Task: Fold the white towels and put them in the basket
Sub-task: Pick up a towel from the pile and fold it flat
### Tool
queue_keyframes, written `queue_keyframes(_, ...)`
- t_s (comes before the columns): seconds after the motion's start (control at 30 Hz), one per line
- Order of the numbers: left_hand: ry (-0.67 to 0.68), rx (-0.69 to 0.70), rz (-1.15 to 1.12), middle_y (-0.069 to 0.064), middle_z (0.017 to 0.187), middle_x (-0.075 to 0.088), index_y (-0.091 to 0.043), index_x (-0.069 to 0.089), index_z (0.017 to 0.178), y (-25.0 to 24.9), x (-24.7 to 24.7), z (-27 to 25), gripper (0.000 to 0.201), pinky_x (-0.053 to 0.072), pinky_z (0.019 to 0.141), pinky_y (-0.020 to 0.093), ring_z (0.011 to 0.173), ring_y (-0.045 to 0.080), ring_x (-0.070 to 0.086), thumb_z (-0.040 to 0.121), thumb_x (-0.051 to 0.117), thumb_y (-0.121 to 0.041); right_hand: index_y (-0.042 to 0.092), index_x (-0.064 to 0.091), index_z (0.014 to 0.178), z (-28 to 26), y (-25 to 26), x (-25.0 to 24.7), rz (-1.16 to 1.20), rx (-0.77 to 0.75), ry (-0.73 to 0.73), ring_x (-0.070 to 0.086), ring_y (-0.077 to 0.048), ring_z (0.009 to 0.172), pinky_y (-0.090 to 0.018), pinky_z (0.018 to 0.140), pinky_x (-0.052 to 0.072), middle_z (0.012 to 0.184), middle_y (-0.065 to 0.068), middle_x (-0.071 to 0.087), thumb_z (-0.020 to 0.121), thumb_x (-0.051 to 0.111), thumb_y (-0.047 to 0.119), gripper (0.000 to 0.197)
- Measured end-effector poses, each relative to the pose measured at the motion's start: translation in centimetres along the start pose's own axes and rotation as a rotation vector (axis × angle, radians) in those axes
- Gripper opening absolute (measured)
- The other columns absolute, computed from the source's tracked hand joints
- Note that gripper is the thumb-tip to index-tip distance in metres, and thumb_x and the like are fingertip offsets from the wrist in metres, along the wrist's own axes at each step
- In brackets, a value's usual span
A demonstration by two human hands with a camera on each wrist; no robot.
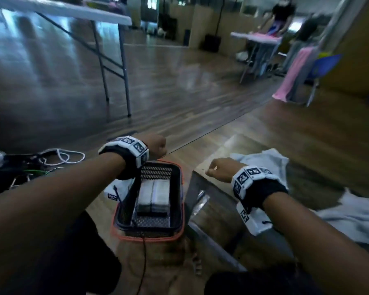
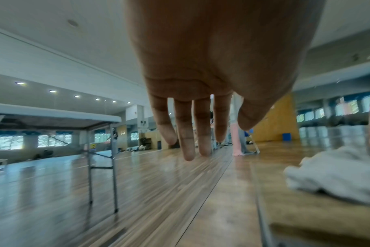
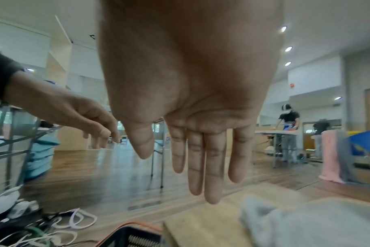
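A black basket [image 1: 179, 209] with an orange rim stands on the floor before me, its corner also in the right wrist view [image 3: 133, 237]. Folded white towels [image 1: 153, 196] lie stacked inside it. My left hand [image 1: 158, 145] hovers over the basket's far end, fingers [image 2: 188, 150] loosely straight and holding nothing. My right hand [image 1: 215, 169] hangs above the near corner of the low wooden table [image 1: 254, 135], its fingers [image 3: 211, 183] straight and empty. Unfolded white towels [image 1: 264, 160] [image 2: 338, 175] [image 3: 296, 225] lie crumpled on that table, just right of the right hand.
White and green cables [image 1: 68, 156] and dark gear lie on the floor at left. A folding table [image 1: 73, 11] stands behind them. Far right, two people work at another table [image 1: 256, 37], beside a blue chair [image 1: 324, 64] draped with pink cloth [image 1: 294, 77].
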State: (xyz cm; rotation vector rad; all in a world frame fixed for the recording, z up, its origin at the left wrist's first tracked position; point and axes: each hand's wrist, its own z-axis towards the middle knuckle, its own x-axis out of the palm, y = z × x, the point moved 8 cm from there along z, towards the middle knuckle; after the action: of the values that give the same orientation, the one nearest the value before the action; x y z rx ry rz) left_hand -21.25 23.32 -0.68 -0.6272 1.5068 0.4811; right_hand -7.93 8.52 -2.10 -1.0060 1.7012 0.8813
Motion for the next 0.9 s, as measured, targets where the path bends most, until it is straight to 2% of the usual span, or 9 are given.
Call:
queue_keyframes(0.1, -0.078, 0.103, -0.023, 0.007, 0.11, 0.066, -0.02, 0.063, 0.103, -5.0, -4.5, -1.3, 0.028, 0.039, 0.074, 0.027, 0.098, 0.027, 0.06, 0.088, 0.049, -0.039, -0.002, 0.063, 0.109, -5.3, -3.4, -3.7, -0.045, 0.055, -0.007, 0.062, -0.031, 0.098, -0.035, 0.086, 0.047, 0.108, -0.017, 0.067, 0.096, 0.043, 0.037, 0.046)
queue_keyframes(0.2, -0.094, 0.253, -0.004, 0.004, 0.11, 0.065, -0.022, 0.06, 0.108, -10.2, -6.9, -1.9, 0.029, 0.037, 0.073, 0.026, 0.098, 0.025, 0.059, 0.091, 0.047, -0.041, -0.005, 0.066, 0.1, -9.5, -7.0, -6.2, -0.029, 0.135, -0.046, 0.064, -0.028, 0.076, -0.026, 0.064, 0.047, 0.095, -0.02, 0.072, 0.096, 0.042, 0.032, 0.045)
queue_keyframes(0.27, -0.102, 0.356, 0.004, 0.005, 0.109, 0.064, -0.021, 0.058, 0.112, -13.7, -7.7, -2.6, 0.03, 0.034, 0.072, 0.025, 0.098, 0.024, 0.058, 0.093, 0.046, -0.04, -0.006, 0.066, 0.098, -11.8, -9.3, -6.8, -0.005, 0.192, -0.075, 0.062, -0.028, 0.073, -0.023, 0.055, 0.042, 0.095, -0.022, 0.071, 0.096, 0.044, 0.031, 0.043)
queue_keyframes(0.37, -0.084, 0.483, 0.019, 0.005, 0.108, 0.066, -0.019, 0.057, 0.117, -18.3, -7.4, -3.0, 0.033, 0.035, 0.074, 0.025, 0.102, 0.025, 0.059, 0.093, 0.046, -0.04, -0.006, 0.064, 0.098, -13.9, -12.8, -6.5, -0.018, 0.277, -0.069, 0.061, -0.029, 0.087, -0.031, 0.068, 0.042, 0.106, -0.022, 0.066, 0.096, 0.046, 0.031, 0.042)
queue_keyframes(0.47, 0.08, 0.584, 0.016, 0.005, 0.111, 0.067, -0.021, 0.056, 0.122, -21.9, -4.2, -2.4, 0.036, 0.042, 0.084, 0.027, 0.106, 0.026, 0.059, 0.093, 0.047, -0.041, -0.004, 0.06, 0.112, -14.8, -16.2, -4.9, 0.012, 0.367, -0.023, 0.058, -0.031, 0.102, -0.031, 0.072, 0.038, 0.117, -0.022, 0.06, 0.096, 0.045, 0.034, 0.044)
queue_keyframes(0.6, 0.263, 0.691, 0.035, 0.007, 0.123, 0.061, -0.017, 0.056, 0.125, -25.8, 2.1, -0.8, 0.036, 0.033, 0.081, 0.018, 0.113, 0.024, 0.055, 0.095, 0.045, -0.036, -0.009, 0.062, 0.099, -13.9, -19.5, -1.1, 0.091, 0.406, 0.015, 0.059, -0.032, 0.086, -0.034, 0.068, 0.04, 0.109, -0.027, 0.063, 0.096, 0.045, 0.035, 0.048)
queue_keyframes(0.7, 0.327, 0.72, 0.013, 0.007, 0.13, 0.057, -0.017, 0.054, 0.127, -27.8, 6.1, 1.2, 0.038, 0.041, 0.097, 0.03, 0.119, 0.026, 0.052, 0.095, 0.045, -0.035, -0.006, 0.063, 0.097, -11.8, -21.9, 2.7, 0.179, 0.439, 0.035, 0.06, -0.031, 0.094, -0.033, 0.075, 0.044, 0.11, -0.023, 0.064, 0.095, 0.047, 0.033, 0.042)
queue_keyframes(0.8, 0.33, 0.764, -0.04, 0.007, 0.132, 0.053, -0.016, 0.056, 0.125, -30.2, 8.8, 3.3, 0.034, 0.041, 0.101, 0.036, 0.121, 0.026, 0.05, 0.095, 0.045, -0.025, -0.006, 0.063, 0.106, -9.6, -23.8, 6.0, 0.288, 0.481, 0.019, 0.06, -0.037, 0.101, -0.04, 0.086, 0.047, 0.112, -0.025, 0.063, 0.092, 0.048, 0.036, 0.046)
queue_keyframes(0.9, 0.29, 0.813, 0.043, 0.004, 0.137, 0.048, -0.015, 0.056, 0.125, -32.9, 10.5, 5.5, 0.035, 0.041, 0.101, 0.041, 0.125, 0.024, 0.046, 0.09, 0.049, -0.014, 0.0, 0.066, 0.101, -7.8, -25.2, 7.9, 0.377, 0.535, -0.08, 0.062, -0.034, 0.094, -0.042, 0.086, 0.05, 0.104, -0.02, 0.067, 0.088, 0.052, 0.041, 0.046)
